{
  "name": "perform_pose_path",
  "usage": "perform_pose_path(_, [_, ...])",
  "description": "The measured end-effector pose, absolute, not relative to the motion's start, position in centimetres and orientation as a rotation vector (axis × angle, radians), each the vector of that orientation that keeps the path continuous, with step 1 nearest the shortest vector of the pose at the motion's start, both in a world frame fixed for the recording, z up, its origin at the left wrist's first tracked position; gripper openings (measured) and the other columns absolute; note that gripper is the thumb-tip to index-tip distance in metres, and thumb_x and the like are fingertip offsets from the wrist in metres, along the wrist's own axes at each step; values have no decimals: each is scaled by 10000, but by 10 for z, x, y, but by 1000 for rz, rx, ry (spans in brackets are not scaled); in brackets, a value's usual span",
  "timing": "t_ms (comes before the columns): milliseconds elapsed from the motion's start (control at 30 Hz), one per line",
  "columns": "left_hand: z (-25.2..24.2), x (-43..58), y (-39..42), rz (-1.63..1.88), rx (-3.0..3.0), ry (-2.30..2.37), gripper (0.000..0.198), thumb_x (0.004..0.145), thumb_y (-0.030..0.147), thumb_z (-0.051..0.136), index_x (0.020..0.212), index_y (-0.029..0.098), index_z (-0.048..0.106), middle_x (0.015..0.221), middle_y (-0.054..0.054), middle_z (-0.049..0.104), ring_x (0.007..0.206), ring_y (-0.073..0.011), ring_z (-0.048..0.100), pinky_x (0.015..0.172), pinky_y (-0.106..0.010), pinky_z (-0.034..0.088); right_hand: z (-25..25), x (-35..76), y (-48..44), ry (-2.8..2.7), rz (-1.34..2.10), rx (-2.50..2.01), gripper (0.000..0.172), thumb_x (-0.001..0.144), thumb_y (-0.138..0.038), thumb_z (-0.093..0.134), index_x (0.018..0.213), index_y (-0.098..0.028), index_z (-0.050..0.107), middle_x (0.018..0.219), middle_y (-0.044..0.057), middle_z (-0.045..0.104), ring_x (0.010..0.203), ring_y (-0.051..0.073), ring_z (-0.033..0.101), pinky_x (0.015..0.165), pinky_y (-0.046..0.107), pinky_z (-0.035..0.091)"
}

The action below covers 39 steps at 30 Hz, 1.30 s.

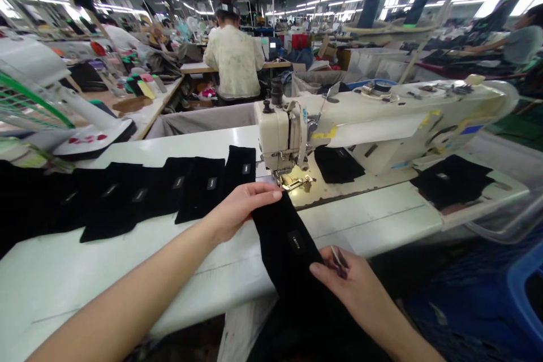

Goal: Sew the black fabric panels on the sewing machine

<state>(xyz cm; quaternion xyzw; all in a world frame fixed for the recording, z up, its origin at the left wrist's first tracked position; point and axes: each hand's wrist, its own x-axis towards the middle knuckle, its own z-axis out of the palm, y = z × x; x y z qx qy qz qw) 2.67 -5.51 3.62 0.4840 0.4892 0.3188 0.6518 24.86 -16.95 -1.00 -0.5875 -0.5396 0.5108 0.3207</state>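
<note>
A black fabric piece [283,237] with a small dark label hangs over the front edge of the sewing table. My left hand [240,209] pinches its upper end, just in front of the presser foot [292,182] of a sewing machine [280,136]. Lower down, my right hand [352,285] grips the right edge of the same piece between thumb and fingers. A small metal tool that looks like thread snips [338,259] is tucked in that hand, mostly hidden by the fingers.
Overlapping black labelled pieces [144,195] lie in a row on the white table [220,271] at left. More black fabric [452,181] lies at right and under the machine arm. A fan [38,85] stands at left, a blue basket [466,294] lower right. Co-workers sit beyond.
</note>
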Motion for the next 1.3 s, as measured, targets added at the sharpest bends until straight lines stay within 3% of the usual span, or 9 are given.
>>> perform_pose_path(100, [37,25,-37,720,1290,1207,269,665,381,826,799,164,741,821,-28,720,795,-170,637,814,-323,487,-12,248,-169,-1438,1325,-1559,261,854,-442,598,857,-191,670,682,-21,568,634,162,519,616,284,418])
perform_pose_path(267, [32,24,-11,730,1436,1304,231,651,385,793,755,183,751,824,-23,723,853,-189,622,890,-338,446,-11,250,-168,-1451,1176,-1539,325,888,-443,534,995,-189,706,838,40,688,820,231,635,751,346,485])
perform_pose_path(400, [20,26,0,734,1489,1399,208,650,375,753,716,179,737,767,-19,709,806,-185,615,798,-306,452,-12,248,-168,-1438,1102,-1556,314,865,-417,552,990,-189,727,877,53,719,823,228,655,753,340,502])
perform_pose_path(567, [8,30,7,626,1925,1569,265,702,404,695,586,169,653,596,4,614,591,-143,527,578,-273,363,-20,241,-167,-1401,1063,-1588,281,849,-385,612,1052,-207,692,779,7,687,615,158,588,625,278,487])
perform_pose_path(700, [11,28,12,546,2011,1501,243,752,348,617,581,174,614,597,9,605,595,-136,532,594,-261,381,-25,238,-168,-1580,931,-1476,174,905,-340,575,946,-224,698,824,16,683,655,154,596,631,263,487])
perform_pose_path(833, [16,27,13,456,2065,1493,206,765,308,574,603,180,587,605,8,605,593,-138,535,601,-262,390,-26,239,-171,-1756,850,-1281,217,886,-165,541,1051,-229,667,867,1,664,572,112,551,554,223,476])
perform_pose_path(1033, [16,31,11,360,2093,1571,156,744,281,596,620,187,575,631,6,620,601,-147,556,591,-263,388,-36,245,-169,-1934,560,-1008,230,940,-91,513,1108,-212,612,955,31,708,811,144,679,716,228,522])
perform_pose_path(1300, [12,32,14,387,2042,1712,198,762,283,600,592,189,563,599,4,596,576,-149,539,563,-265,347,-35,246,-162,-2171,433,-1092,224,966,-97,437,1015,-192,634,966,80,645,793,186,648,653,281,486])
